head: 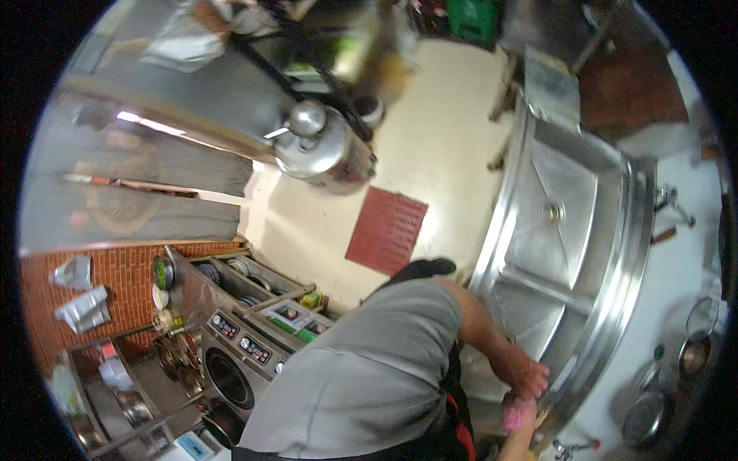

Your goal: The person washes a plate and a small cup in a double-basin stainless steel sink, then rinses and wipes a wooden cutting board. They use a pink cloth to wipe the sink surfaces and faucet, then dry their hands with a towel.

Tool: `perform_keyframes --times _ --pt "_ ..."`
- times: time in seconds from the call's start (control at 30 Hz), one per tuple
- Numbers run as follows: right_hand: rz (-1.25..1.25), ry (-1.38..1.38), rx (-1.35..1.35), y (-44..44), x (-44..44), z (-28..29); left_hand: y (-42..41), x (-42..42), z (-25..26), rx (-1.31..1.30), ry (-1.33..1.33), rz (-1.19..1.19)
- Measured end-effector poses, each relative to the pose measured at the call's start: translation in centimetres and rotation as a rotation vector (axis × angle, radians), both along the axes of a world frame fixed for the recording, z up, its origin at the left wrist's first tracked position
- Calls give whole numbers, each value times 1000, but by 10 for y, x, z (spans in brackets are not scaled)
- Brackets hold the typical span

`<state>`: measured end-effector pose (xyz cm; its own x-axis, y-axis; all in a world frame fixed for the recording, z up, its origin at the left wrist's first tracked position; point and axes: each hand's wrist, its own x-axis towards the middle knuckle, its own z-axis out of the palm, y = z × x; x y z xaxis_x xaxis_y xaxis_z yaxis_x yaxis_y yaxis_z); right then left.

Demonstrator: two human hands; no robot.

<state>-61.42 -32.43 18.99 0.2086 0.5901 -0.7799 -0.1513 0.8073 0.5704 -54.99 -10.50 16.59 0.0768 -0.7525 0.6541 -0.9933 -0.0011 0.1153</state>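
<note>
My left hand (527,374) is at the near end of the steel sink, at the lower right, its arm reaching down from a grey short sleeve. My right hand (523,410) is just below it, close to or touching it, with its forearm entering from the bottom edge. A small bright pink thing (513,416) lies at the right hand; blur hides what it is and whether the fingers close on it. The two-basin stainless steel sink (588,302) stretches up from the hands, with a drain in the far basin. Black and red cloth shows beside the grey shirt.
A steel pot (326,155) with a domed lid stands by a counter. A red mat (387,230) lies on the floor. Induction cookers (239,340) and shelves of bowls are at lower left. Faucets (671,199) and hanging pans (648,415) line the sink's wall.
</note>
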Motion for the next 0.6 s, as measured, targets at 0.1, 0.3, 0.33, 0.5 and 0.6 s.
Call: perform_keyframes --times 0.1,0.3,0.33,0.5,0.6 --pt "806 -668 -480 8 -3 -2 -21 -7 -11 191 70 -48" --pt "1935 -1214 -1374 8 20 -17 -45 -17 -17 386 543 147" --pt "1963 -1270 -1489 7 21 -17 -52 -18 -14 369 737 178" --pt "1972 -1490 -1907 8 28 -4 -44 3 6 -17 2323 -141" --pt "1534 -1588 -2093 14 7 16 -46 16 22 -14 2668 -361"
